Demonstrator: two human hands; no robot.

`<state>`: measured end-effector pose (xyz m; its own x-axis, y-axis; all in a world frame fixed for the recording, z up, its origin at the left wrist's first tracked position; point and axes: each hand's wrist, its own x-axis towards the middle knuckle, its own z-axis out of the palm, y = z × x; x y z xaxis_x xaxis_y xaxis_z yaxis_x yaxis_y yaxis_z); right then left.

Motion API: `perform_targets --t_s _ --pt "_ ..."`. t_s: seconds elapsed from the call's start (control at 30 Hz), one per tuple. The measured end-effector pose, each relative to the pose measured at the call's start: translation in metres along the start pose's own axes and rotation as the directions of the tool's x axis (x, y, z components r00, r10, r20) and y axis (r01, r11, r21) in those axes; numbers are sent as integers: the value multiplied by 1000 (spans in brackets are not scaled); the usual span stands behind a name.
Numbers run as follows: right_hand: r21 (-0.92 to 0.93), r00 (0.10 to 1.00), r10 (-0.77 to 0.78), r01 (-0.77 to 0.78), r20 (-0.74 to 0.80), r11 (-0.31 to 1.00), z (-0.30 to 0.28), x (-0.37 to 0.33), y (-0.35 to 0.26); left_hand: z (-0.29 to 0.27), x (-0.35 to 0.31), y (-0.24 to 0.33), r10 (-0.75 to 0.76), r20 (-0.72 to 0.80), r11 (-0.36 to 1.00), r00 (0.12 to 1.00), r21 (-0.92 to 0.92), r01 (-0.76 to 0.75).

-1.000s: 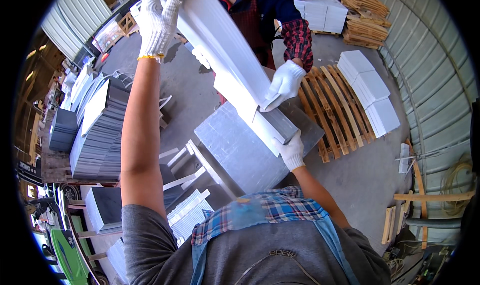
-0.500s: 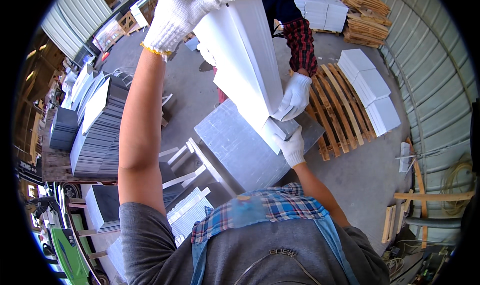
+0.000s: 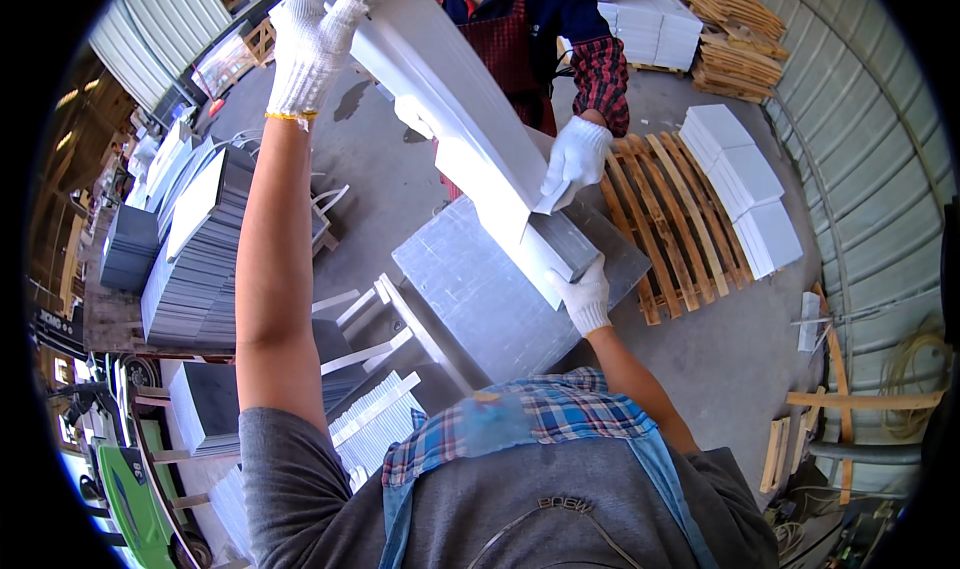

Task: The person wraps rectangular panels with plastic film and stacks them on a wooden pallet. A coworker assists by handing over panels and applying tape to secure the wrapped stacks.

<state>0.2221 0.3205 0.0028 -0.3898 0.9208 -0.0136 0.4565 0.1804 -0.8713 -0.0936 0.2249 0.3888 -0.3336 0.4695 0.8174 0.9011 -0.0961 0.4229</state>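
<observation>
A long white wrapping (image 3: 450,99), like a sleeve or folded sheet, runs slantwise over a grey metal-topped table (image 3: 450,279). From its lower end a grey bar-shaped bundle (image 3: 565,244) sticks out. My right hand (image 3: 582,297), in a white knit glove, is closed on the near end of that bundle. High at the upper left, my gloved left hand (image 3: 318,44) grips the far end of the wrapping; its fingertips are partly cut off by the picture's edge. Across the table, a co-worker's gloved hand (image 3: 578,161) pinches the wrapping's lower edge.
The co-worker in a dark red checked apron (image 3: 500,59) stands opposite. Stacked grey panels (image 3: 205,229) lie at left beside a white frame (image 3: 400,329). A slatted wooden pallet (image 3: 670,219) and stacked white boards (image 3: 740,189) are at right, near the corrugated wall (image 3: 850,119).
My left hand has moved left, and the wrapping's far end has swung left with it. The co-worker's hand has drawn the wrapping's edge back, baring more of the grey bundle.
</observation>
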Motion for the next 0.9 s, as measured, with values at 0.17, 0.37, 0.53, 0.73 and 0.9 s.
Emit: perform_targets --t_s 0.17,0.37,0.53,0.73,0.9 --pt "4 1000 -21 21 -2 1000 1 -2 -4 -12 -3 -37 -49 -93 982 994 176 65" --pt "34 999 -33 34 -25 999 6 1 7 -10 -19 -26 92 -292 955 952 296 -2" --pt "48 999 -32 33 -8 998 1 -1 1 16 -72 -25 -300 -428 950 853 -48 310" --pt "24 1000 -7 7 -14 1000 2 2 5 86 -189 -62 -645 -246 764 723 -176 621" --pt "8 1000 -2 2 -11 1000 -3 0 -2 137 -269 -46 -922 363 23 138 -304 952"
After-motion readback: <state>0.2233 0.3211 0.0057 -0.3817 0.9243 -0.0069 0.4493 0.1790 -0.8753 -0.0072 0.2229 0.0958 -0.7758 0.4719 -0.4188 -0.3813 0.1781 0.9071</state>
